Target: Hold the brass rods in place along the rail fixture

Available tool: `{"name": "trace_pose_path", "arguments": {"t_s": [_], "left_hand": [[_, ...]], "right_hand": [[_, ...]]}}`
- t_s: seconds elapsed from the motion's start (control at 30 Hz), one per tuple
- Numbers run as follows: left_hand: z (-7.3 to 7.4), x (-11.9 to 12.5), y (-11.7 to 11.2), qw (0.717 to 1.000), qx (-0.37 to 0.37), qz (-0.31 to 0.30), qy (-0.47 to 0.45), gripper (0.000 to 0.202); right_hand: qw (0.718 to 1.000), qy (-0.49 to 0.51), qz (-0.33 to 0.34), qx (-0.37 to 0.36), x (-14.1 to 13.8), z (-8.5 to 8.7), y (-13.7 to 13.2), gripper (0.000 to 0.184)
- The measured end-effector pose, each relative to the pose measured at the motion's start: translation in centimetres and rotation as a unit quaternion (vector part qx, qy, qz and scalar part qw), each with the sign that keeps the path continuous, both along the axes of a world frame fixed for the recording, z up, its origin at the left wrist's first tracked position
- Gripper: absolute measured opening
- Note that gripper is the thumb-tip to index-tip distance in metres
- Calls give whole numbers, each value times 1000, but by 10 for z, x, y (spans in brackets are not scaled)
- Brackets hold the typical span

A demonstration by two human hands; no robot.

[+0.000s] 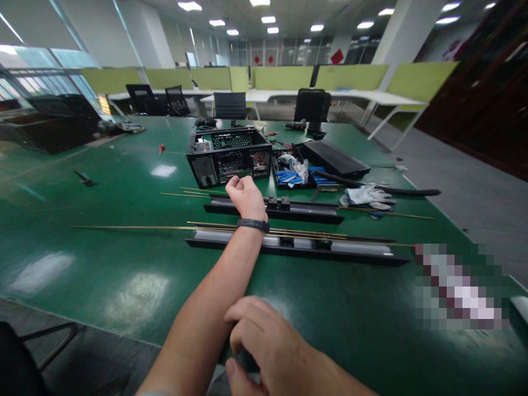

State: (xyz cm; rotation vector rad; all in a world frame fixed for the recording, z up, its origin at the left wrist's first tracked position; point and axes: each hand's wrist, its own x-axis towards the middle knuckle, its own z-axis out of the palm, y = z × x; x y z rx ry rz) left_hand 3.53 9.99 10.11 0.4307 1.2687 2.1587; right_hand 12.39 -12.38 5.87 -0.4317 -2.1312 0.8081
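My left hand, a black band around its wrist, is stretched forward over the rear black channel-shaped rail. Its fingers are curled closed just in front of an open black computer case; whatever they may hold is hidden. Thin brass-coloured rods lie along the front black rail, partly under my left forearm. More thin rods run past the rear rail. Close to me, my right hand hovers beside the left forearm, fingers bent, thumb apart, with nothing seen in it.
Behind the rails are a tray of blue-and-white gloves, a black panel and a black tube. Another glove pair lies right. A small dark tool and an orange-handled screwdriver lie left on the green table.
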Motion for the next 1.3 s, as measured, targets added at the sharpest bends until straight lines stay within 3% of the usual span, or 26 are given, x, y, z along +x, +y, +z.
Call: {"name": "trace_pose_path", "arguments": {"t_s": [0.13, 0.37, 0.8, 1.03, 1.3], "left_hand": [[-1, -1, 2, 1000, -5, 3, -2, 23], [-1, 3, 4, 1000, 9, -7, 3, 26], [-4, 3, 6, 1000, 9, 4, 11, 24], [-7, 5, 5, 1000, 14, 0, 18, 26], [-3, 1, 6, 1000, 12, 3, 13, 23]], "right_hand": [[998, -4, -58, -5, 8, 6, 4, 25], [999, 4, -34, 29, -2, -4, -1, 27], [991, -39, -112, 54, -3, 1, -4, 25], [996, -44, -72, 30, -11, -12, -8, 24], [993, -23, -107, 35, -5, -3, -5, 26]]}}
